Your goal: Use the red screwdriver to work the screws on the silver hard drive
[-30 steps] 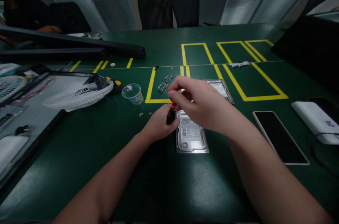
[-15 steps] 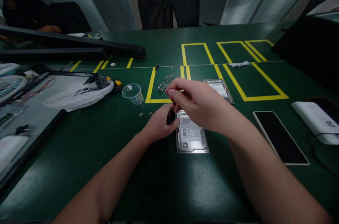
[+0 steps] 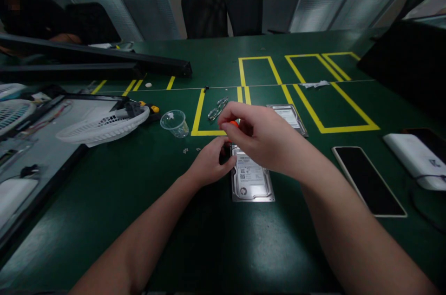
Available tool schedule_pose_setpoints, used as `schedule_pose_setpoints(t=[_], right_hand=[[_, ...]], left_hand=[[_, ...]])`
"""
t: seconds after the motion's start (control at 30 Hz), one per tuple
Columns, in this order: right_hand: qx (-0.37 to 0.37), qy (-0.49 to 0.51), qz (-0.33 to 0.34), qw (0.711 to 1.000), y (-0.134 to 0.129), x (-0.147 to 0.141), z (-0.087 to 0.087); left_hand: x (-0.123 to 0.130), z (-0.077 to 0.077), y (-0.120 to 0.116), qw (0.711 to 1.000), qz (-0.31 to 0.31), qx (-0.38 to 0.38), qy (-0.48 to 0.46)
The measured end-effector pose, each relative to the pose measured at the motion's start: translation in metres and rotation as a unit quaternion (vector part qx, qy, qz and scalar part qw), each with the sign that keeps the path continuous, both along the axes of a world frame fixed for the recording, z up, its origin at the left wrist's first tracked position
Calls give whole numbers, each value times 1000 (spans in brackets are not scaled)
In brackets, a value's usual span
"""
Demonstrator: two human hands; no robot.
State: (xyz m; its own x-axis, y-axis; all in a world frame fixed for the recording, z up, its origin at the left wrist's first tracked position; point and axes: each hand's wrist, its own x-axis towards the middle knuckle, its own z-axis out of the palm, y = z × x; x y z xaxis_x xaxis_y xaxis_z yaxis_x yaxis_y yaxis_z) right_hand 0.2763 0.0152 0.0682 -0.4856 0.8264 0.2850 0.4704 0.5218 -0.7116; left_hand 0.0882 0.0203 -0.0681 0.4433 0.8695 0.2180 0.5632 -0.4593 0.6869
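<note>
Okay, my right hand [image 3: 256,134] is pinched on a mostly hidden red-orange tool [image 3: 234,124], by the far end of a silver rectangular metal hard drive [image 3: 253,179], flat on the green tabletop [image 3: 209,248]. Left hand [image 3: 211,160]'s at its left edge; can't tell if clamped. I'd brace firmly, press straight.

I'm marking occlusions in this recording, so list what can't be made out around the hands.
All in the head view:
- Small orange-red rounded object: mostly hidden by the right hand.
- Silver rectangular metal hard drive: far right part covered by the right hand.
- Second silver rectangular metal hard drive: near left part behind that same hand.
- Tiny pale pieces beside the left hand: too small to identify.
</note>
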Motion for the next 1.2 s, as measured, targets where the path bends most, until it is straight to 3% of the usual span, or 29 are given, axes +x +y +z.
schedule_pose_setpoints(t=[0.6, 0.87, 1.2], right_hand=[[-15, 4, -26, 1000, -2, -1, -1], [1, -6, 5, 1000, 0, -2, 3], [-7, 0, -22, 1000, -1, -1, 0]], left_hand=[[0, 0, 1, 1000, -10, 3, 2], [1, 3, -1, 1000, -1, 7, -6], [0, 0, 0, 1000, -3, 0, -3]])
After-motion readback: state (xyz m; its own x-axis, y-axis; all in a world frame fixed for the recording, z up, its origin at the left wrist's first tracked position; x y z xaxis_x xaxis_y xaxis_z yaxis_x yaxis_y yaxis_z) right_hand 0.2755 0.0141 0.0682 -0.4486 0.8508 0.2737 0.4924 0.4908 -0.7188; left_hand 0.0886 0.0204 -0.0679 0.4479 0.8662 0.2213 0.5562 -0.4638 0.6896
